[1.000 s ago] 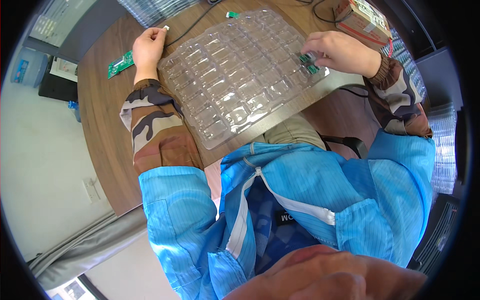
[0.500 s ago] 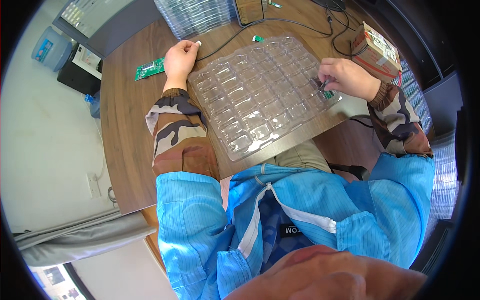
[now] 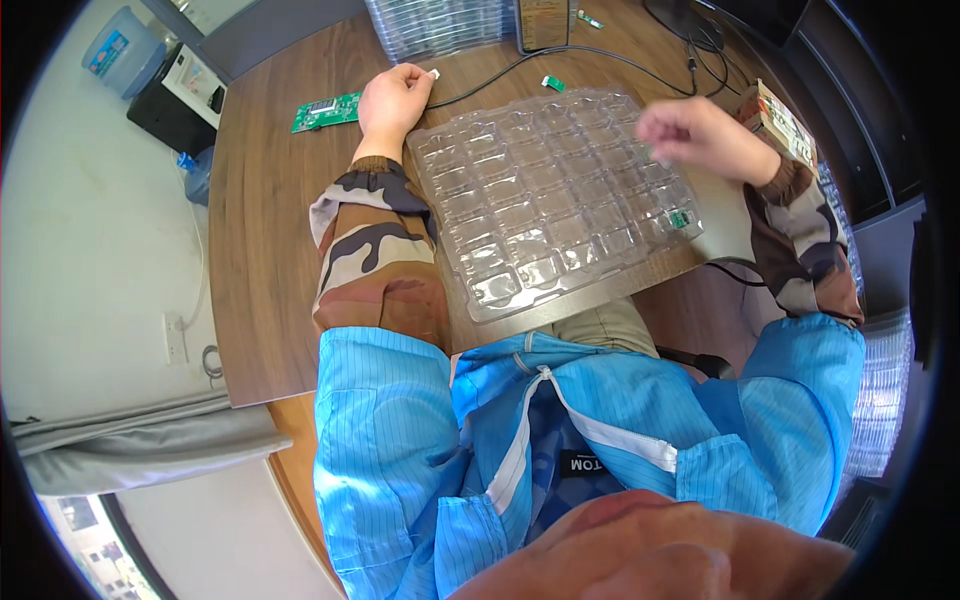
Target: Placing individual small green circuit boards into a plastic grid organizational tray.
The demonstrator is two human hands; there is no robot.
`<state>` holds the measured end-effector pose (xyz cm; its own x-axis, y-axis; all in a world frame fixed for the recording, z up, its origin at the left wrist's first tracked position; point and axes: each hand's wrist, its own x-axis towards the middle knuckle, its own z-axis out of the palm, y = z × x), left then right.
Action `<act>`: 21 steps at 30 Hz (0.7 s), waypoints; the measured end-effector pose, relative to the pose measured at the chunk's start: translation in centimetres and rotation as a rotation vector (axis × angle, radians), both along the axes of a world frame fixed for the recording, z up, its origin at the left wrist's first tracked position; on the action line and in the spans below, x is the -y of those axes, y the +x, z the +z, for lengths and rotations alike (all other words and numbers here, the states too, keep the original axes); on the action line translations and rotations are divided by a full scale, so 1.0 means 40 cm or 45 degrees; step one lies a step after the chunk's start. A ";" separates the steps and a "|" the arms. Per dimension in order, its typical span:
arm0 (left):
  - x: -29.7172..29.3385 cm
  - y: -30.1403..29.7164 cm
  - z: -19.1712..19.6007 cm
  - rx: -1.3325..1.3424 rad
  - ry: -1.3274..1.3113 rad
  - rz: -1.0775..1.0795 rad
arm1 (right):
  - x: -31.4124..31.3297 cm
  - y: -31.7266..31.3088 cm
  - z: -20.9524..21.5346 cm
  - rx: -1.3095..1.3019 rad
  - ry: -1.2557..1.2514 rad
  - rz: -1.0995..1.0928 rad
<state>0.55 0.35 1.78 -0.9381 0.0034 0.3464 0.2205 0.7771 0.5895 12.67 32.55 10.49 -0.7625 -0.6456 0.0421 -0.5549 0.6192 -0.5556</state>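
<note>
My left hand [image 3: 393, 104] rests on the table past the far left corner of a clear plastic tray [image 3: 545, 185]. Its fingers are pinched on a small white piece [image 3: 434, 74], only the tip of which shows. A long green circuit board [image 3: 326, 112] lies beside that hand, partly hidden by it. Above the tray's right side hangs my right hand [image 3: 695, 138], its fingers curled and smeared by motion; whether they hold anything is unclear. One small green circuit board [image 3: 680, 219] sits in a pocket at the tray's near right corner.
Another small green board [image 3: 553, 83] lies beyond the tray. A black cable [image 3: 600, 54] crosses the table's far side. Stacked clear trays [image 3: 440, 30] stand at the back, beside a framed dark panel [image 3: 543, 25]. A cardboard box [image 3: 775, 120] is at the right.
My right hand has lifted off the tray's near right corner and moved away from me, leaving the small board in its pocket. The whole view has shifted slightly; my left hand keeps its pinch.
</note>
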 end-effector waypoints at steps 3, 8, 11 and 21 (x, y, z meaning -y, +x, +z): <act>-0.002 -0.001 -0.003 -0.015 0.025 -0.009 | 0.087 -0.072 0.018 0.140 -0.172 -0.029; -0.006 0.010 -0.008 -0.028 0.128 0.001 | 0.256 -0.231 -0.047 0.406 -0.682 -0.179; -0.022 0.012 -0.002 -0.043 0.198 -0.001 | 0.320 -0.326 -0.095 0.358 -0.758 -0.332; -0.009 0.006 -0.007 -0.089 0.287 -0.005 | 0.400 -0.387 -0.135 0.237 -0.645 -0.549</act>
